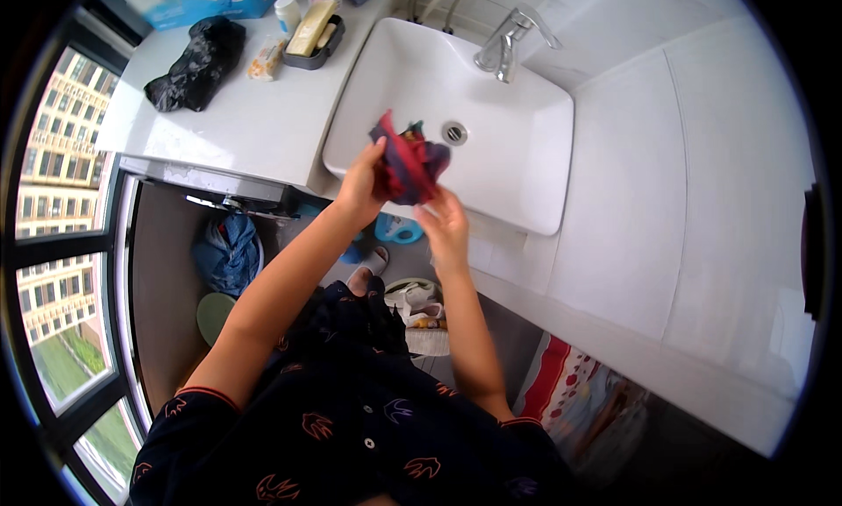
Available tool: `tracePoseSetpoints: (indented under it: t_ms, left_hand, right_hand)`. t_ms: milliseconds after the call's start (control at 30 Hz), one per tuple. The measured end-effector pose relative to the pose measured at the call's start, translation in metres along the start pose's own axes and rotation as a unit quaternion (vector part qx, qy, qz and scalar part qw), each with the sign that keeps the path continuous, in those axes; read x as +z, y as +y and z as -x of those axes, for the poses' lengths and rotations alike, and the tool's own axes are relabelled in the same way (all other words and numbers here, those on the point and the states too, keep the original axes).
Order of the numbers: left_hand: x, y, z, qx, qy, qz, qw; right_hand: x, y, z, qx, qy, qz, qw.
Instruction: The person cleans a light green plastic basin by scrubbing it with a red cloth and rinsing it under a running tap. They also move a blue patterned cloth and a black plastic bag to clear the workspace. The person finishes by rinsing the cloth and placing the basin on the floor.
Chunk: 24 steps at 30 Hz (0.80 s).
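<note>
A bunched piece of red and dark-blue cloth (410,166) is held up over the near edge of the white washbasin (517,186). My left hand (364,183) grips its left side, the thumb lying against the fabric. At the lower right edge of the cloth, my right hand (445,224) pinches it with bent, slightly blurred fingers. Folds hide most of the fingertips, and what kind of item the cloth is cannot be made out. Behind the cloth sits the basin's round drain (453,133).
A chrome tap (509,46) stands behind the basin. On the left counter (254,124) lie a black plastic bag (200,63), soap (312,28) in a dark dish, a small packet (266,59) and a white bottle (287,13). Below are blue clothes (230,253) and a basket (428,341).
</note>
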<state>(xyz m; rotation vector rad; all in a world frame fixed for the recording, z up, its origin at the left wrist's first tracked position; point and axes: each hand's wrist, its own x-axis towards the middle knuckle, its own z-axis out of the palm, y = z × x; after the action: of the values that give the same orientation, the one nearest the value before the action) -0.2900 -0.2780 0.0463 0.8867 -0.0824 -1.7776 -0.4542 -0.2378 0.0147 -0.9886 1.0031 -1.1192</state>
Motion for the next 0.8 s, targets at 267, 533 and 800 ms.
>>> tracePoseSetpoints:
  t_ms: [267, 533, 800]
  left_hand:
    - [-0.066, -0.032, 0.065, -0.021, -0.001, -0.137, 0.990]
    - [-0.125, -0.059, 0.078, -0.118, 0.050, -0.237, 0.963]
    - [-0.185, -0.045, 0.081, -0.120, 0.052, -0.280, 0.951]
  right_hand:
    - [0.032, 0.036, 0.063, 0.057, -0.030, -0.018, 0.998]
    - [0.021, 0.056, 0.118, 0.180, 0.076, -0.232, 0.953]
    - [-0.180, 0.086, 0.070, -0.087, 0.505, 0.230, 0.827]
